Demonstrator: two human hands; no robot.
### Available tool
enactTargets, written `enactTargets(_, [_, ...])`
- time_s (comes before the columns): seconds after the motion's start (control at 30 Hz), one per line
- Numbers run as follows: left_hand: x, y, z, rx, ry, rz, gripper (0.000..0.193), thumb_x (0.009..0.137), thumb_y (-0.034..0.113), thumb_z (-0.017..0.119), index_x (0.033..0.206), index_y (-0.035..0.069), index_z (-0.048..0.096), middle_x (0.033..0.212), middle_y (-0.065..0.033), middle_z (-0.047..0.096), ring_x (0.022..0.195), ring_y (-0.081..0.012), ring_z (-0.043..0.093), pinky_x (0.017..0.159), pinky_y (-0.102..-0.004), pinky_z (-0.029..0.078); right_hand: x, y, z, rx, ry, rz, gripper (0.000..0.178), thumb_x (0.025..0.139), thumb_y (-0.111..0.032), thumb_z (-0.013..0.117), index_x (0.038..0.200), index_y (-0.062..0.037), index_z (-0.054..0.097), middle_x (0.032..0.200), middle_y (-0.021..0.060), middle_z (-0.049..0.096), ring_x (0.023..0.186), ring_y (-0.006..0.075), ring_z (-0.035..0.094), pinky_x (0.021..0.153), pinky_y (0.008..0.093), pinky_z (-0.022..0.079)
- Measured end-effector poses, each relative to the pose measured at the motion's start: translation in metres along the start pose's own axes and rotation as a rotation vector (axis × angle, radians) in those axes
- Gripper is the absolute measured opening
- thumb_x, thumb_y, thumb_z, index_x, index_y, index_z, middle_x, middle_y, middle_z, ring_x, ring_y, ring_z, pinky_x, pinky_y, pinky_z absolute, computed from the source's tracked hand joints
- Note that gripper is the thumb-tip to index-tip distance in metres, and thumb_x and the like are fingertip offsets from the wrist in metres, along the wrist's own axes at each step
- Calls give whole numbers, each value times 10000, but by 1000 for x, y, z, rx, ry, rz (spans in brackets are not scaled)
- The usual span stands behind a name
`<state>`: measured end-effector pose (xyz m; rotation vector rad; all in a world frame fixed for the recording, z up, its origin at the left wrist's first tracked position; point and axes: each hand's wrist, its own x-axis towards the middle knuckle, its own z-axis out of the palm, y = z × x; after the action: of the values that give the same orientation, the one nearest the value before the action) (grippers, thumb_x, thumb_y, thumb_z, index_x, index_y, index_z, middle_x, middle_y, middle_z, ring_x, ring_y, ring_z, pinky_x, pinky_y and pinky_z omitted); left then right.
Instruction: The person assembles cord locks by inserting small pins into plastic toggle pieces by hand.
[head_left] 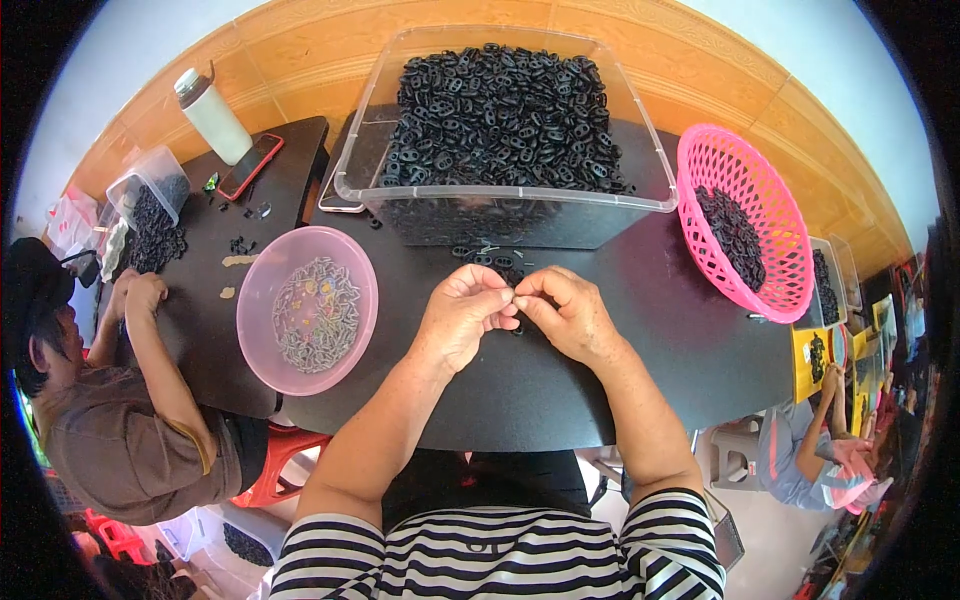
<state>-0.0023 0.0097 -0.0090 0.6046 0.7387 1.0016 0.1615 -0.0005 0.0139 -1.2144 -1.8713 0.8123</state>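
My left hand point(463, 318) and my right hand point(570, 312) meet fingertip to fingertip over the dark table. Both are closed in a pinch, and whatever lies between the fingertips is too small and covered to make out. Just beyond the fingers sit several loose black plastic pieces point(466, 255) with holes. A bit of the same black shows below the fingertips. Left of my hands stands a pale pink bowl point(258, 335) of small grey metal pieces point(318, 318), with a few yellowish bits among them.
A large clear bin point(510, 193) heaped with black pieces stands at the back. To the right is a pink basket point(785, 225) with more of them. At left are a white bottle point(215, 120), a red-edged phone point(250, 167) and a seated person point(130, 430); another person point(800, 450) works far right.
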Motion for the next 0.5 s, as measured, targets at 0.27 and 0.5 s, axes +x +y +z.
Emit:
enactTargets(0.27, [-4, 5, 4, 40, -7, -18, 98, 799, 18, 581, 893, 31, 556, 857, -94, 600, 751, -163, 595, 666, -298, 518, 0, 7, -2, 46, 46, 63, 69, 780, -93, 570, 788, -30, 542, 746, 105, 564, 728, 263, 567, 653, 335, 447])
enactTargets(0.5, [-6, 2, 7, 194, -40, 10, 144, 815, -8, 537, 959, -19, 544, 920, -120, 584, 776, -177, 591, 713, -301, 512, -3, 9, -21, -46, -40, 51, 100, 801, -111, 561, 788, -13, 545, 691, 72, 553, 654, 168, 542, 607, 293, 436])
